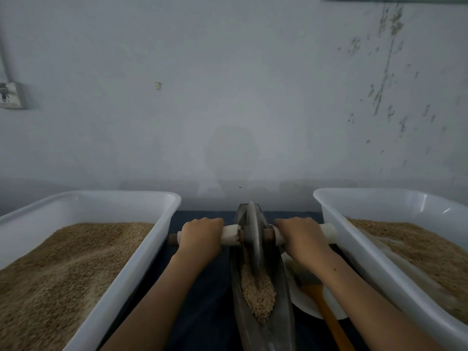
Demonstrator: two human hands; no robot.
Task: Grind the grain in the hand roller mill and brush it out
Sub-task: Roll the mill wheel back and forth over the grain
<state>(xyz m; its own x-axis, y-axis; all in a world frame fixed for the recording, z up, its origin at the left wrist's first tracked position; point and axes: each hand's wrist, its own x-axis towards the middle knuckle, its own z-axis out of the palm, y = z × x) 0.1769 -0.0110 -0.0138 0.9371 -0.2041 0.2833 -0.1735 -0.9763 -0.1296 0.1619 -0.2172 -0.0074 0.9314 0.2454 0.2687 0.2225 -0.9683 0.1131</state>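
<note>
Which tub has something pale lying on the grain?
The right tub: a pale long strip lies on its grain beside the near wall. The left tub shows grain only.

Trough (263,325) runs front-to-back at centre of table (207,287), w/ grain (258,292) lying in its near half. Wheel (253,231) stands upright in trough's far half, axle (228,235) sticking out left & right. Left hand (201,235) on left end of axle, right hand (300,234) on right end. Left tub (83,203) left of trough, right tub (379,198) to the right, both w/ grain in them. Plate (304,300) btwn trough & right tub, brush (321,297) lying on it. Wall (228,97) behind all.
</note>
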